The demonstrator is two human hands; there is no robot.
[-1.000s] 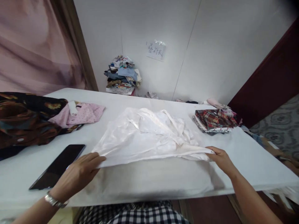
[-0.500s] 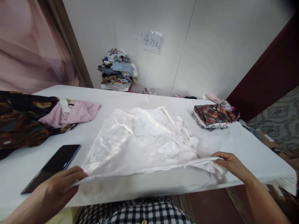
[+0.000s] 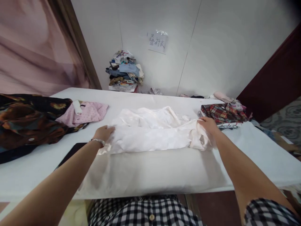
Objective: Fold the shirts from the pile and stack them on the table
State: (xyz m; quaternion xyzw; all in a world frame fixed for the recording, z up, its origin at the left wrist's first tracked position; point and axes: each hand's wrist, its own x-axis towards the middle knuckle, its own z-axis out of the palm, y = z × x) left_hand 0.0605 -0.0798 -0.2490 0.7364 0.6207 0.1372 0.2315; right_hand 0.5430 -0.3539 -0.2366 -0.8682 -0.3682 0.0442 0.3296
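At mid-tabletop (image 3: 35, 171), your left hand (image 3: 103, 132) and right hand (image 3: 208, 125) each grip an end of the white satin shirt (image 3: 152, 131), its near hem doubled over; one fold looks made, the narrowing folds still left.

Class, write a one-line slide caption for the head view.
Both hands, left hand and right hand, grip a white satin garment on a white table.
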